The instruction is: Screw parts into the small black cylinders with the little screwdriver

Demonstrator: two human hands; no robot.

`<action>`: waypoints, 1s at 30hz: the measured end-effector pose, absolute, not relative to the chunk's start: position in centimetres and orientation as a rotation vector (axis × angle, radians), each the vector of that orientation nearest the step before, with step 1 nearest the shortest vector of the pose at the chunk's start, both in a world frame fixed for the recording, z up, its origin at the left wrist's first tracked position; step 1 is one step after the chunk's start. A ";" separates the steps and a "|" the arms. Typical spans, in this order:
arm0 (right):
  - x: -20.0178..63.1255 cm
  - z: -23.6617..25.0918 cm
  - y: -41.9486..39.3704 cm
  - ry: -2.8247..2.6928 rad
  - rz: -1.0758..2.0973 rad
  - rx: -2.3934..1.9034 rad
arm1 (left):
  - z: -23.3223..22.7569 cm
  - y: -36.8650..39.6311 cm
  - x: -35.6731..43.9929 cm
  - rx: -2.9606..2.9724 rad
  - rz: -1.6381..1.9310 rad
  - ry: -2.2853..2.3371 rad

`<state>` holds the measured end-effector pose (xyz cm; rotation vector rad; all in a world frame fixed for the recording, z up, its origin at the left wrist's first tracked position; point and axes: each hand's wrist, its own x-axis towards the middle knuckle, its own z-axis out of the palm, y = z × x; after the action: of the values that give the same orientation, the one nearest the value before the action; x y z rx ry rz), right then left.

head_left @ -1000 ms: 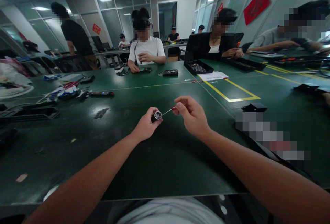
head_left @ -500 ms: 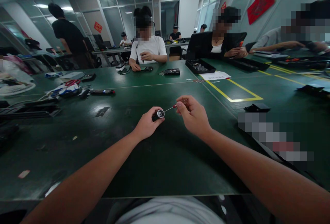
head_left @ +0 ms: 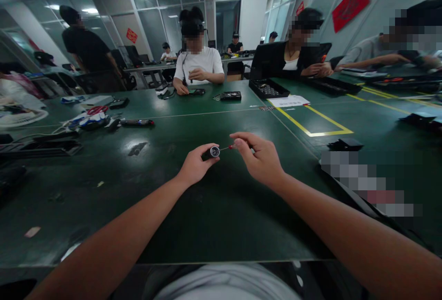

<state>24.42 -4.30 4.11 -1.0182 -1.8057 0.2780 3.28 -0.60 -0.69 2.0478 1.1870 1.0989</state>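
Note:
My left hand (head_left: pixel 195 167) grips a small black cylinder with a silver face (head_left: pixel 213 152), held just above the dark green table (head_left: pixel 207 212). My right hand (head_left: pixel 260 159) pinches a thin screwdriver with a red handle (head_left: pixel 230 147). Its metal tip points left and touches the silver face of the cylinder. Both forearms reach in from the bottom of the view and meet near the table's middle.
Red scissors, cables and dark tools (head_left: pixel 93 118) lie at the left. A black tray (head_left: pixel 268 89), white paper (head_left: pixel 289 101) and yellow floor-tape lines (head_left: pixel 311 122) are at the right. A small black part (head_left: pixel 344 144) lies right of my hand. Other people sit across the table.
The cylinder has turned in my left hand so its silver face points more to the right. My right hand has shifted slightly down and its fingers have spread along the screwdriver.

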 end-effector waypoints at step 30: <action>24.4 4.9 -4.5 -1.894 0.326 -1.152 | -0.2 -1.0 3.1 2.236 0.988 1.259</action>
<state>24.36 -4.48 4.95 -1.1519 -1.8939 0.3263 3.12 -1.01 -0.23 2.2362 1.2595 0.9884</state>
